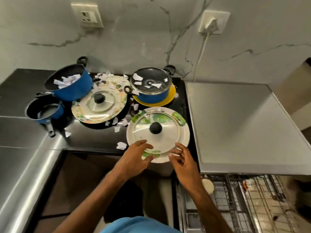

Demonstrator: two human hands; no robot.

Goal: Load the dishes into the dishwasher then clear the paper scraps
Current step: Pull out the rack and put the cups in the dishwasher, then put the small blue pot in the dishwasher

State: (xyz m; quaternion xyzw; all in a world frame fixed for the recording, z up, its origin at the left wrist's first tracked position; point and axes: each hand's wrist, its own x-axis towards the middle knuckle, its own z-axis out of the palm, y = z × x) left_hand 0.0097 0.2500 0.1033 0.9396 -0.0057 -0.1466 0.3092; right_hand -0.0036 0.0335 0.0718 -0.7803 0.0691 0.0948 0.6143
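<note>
The left hand [134, 157] lies with fingers spread and nearly straight over the near rim of the plate [185, 134], fingertips on the edge of the lid [170, 132] that sits on it. The right hand [182, 159] is at the plate's near right rim with fingers loosely curled. Neither hand shows a closed grip, and I cannot tell whether the right one touches the plate. The plate is at the near right of the black table [94, 140], its near edge past the table's edge in this view. Whether it rests there or is already raised I cannot tell. The main risk, as I judge it, is the lid: it sits loose on a smooth plate, so any tilt on the way to the rack [244, 199], near right and below, could send it sliding off. Lifting from the near rim alone would tip the far side down. A few scraps [121, 145] lie on the plate's far rim and could fall into the rack. The plate is white with green leaf print. The lid is clear glass with a metal rim and a black knob [155, 128]. Farther off are more scraps, a second plate [117, 105] with a lid, a tilted blue pot [74, 88] holding scraps, a lidded pot [156, 96] and a saucepan [55, 111].
</note>
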